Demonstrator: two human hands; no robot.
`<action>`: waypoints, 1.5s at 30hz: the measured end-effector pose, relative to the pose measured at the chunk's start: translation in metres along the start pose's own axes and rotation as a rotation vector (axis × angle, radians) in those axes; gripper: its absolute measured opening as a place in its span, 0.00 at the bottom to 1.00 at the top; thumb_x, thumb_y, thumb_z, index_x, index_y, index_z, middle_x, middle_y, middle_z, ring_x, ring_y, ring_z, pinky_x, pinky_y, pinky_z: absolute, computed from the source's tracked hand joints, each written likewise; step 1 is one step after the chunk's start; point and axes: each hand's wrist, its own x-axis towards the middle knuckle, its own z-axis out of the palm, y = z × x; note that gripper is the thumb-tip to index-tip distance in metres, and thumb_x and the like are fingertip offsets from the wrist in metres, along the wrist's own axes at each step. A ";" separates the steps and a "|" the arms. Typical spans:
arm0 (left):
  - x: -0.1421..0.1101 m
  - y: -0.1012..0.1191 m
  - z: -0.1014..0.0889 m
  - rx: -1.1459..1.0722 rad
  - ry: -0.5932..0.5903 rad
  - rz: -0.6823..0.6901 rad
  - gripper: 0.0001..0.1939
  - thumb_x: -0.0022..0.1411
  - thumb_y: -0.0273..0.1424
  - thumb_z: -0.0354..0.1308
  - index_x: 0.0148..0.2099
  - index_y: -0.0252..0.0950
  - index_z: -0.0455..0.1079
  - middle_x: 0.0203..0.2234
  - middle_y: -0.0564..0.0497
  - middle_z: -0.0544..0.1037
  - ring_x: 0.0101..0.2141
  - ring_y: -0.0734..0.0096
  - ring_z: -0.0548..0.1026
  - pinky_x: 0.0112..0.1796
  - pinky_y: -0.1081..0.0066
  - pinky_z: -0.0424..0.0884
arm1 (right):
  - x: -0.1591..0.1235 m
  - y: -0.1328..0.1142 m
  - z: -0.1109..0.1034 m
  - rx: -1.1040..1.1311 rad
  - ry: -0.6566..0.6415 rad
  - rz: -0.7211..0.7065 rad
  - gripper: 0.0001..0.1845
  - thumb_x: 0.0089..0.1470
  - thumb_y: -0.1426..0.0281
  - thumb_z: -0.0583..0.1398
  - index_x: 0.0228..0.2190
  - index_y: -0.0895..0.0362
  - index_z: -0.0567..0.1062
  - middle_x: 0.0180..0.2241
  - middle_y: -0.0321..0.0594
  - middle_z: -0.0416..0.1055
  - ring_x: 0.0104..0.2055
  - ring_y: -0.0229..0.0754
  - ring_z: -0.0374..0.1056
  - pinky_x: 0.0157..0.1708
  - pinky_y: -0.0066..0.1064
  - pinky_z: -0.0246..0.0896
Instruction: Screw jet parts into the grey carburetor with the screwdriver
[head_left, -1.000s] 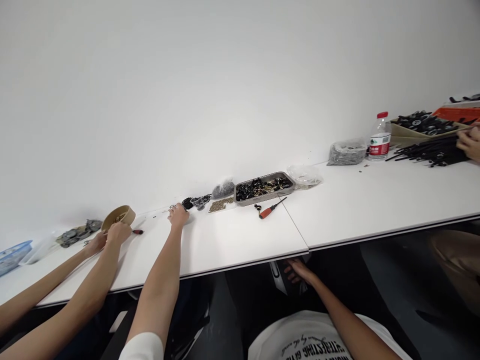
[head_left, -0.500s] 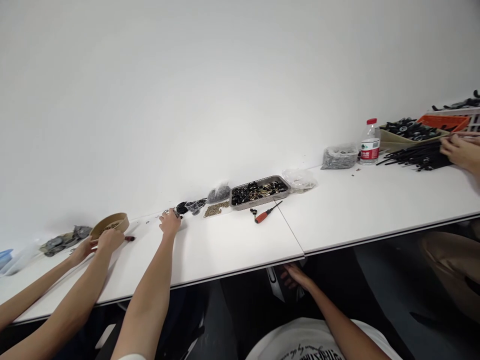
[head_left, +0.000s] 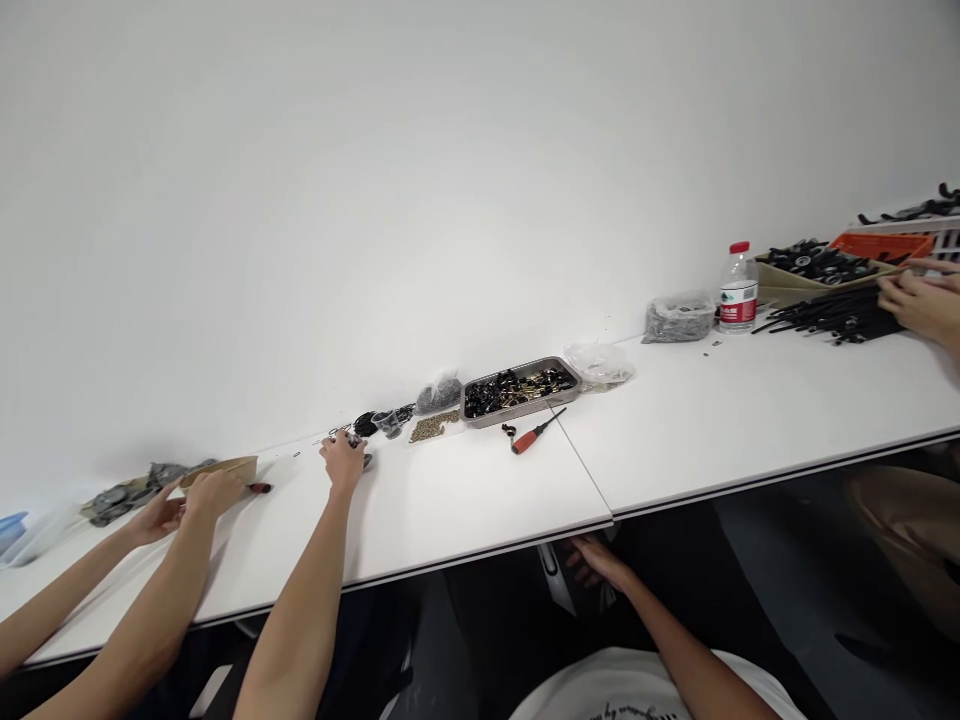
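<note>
in the left fingers, a dark part

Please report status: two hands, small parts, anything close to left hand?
Left hand at table, grip unclear; grey piece beside it. Right hand below table edge, fingers loosely spread. Black parts, clear cup close to left hand.
</note>
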 end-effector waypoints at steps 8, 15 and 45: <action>-0.010 0.060 -0.040 -0.362 -0.001 0.136 0.21 0.54 0.40 0.62 0.47 0.35 0.70 0.44 0.42 0.74 0.44 0.60 0.73 0.49 0.60 0.71 | -0.014 -0.013 0.001 -0.134 -0.048 0.058 0.23 0.69 0.59 0.44 0.48 0.61 0.69 0.42 0.50 0.74 0.28 0.36 0.71 0.31 0.29 0.68; -0.064 0.134 -0.072 -0.817 -0.321 0.395 0.26 0.46 0.42 0.70 0.46 0.36 0.74 0.39 0.46 0.79 0.38 0.65 0.75 0.32 0.72 0.73 | -0.046 -0.057 0.024 -0.467 -0.168 -0.055 0.17 0.60 0.66 0.58 0.49 0.61 0.73 0.49 0.52 0.72 0.51 0.50 0.71 0.53 0.41 0.64; -0.183 0.209 -0.051 -1.209 -1.391 0.933 0.18 0.53 0.31 0.68 0.47 0.35 0.75 0.48 0.40 0.75 0.50 0.59 0.73 0.52 0.60 0.70 | -0.179 -0.206 -0.032 -0.290 0.113 -1.145 0.16 0.49 0.65 0.70 0.40 0.53 0.76 0.41 0.40 0.67 0.42 0.41 0.67 0.39 0.31 0.65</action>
